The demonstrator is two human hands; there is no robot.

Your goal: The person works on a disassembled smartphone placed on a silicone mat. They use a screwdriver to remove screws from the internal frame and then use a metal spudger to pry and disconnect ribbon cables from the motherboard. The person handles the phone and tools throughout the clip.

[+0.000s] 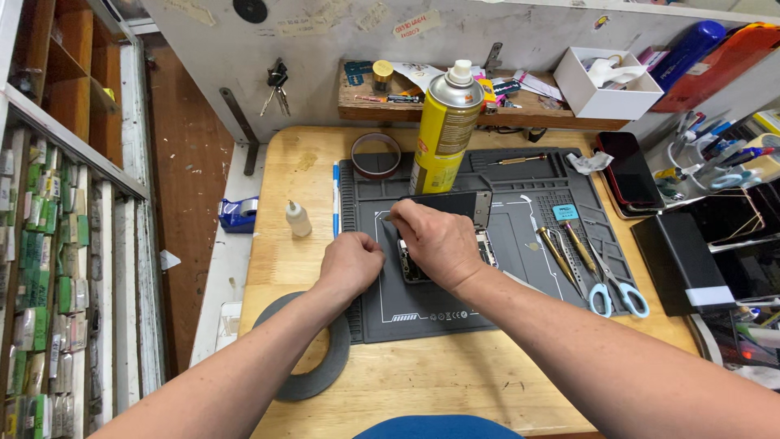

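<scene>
A: Opened phone (pixel 486 248) lies on the grey work mat (pixel 422 305), mid-counter (pixel 422 374). Screen panel (pixel 455 203) is lifted off the body and tilted up toward the yellow spray can (pixel 444 130) just behind it.

B: Hands?

A: Right hand (pixel 439 242) sits on top of the phone, fingers (pixel 398 215) pressed together at the panel's near left corner; can't tell whether they pinch it or only steady it. Left hand (pixel 351 262) is curled into a loose fist at the mat's left edge, fingers tucked under; whether anything is held, I cannot tell.

B: Risks, as you judge them?

A: First, the panel. If it is tethered to the body by a flex ribbon (hidden under the hand), tipping it further back could strain or tear that. Second, the can: tall, narrow, touching or nearly touching the panel's far edge. A push that way could topple it onto the mat.

B: Anything else close?

A: Tweezers (pixel 561 254) and blue-handled scissors (pixel 617 293) lie to the right, apart from the phone. A sweep of the right forearm could scatter them.
</scene>
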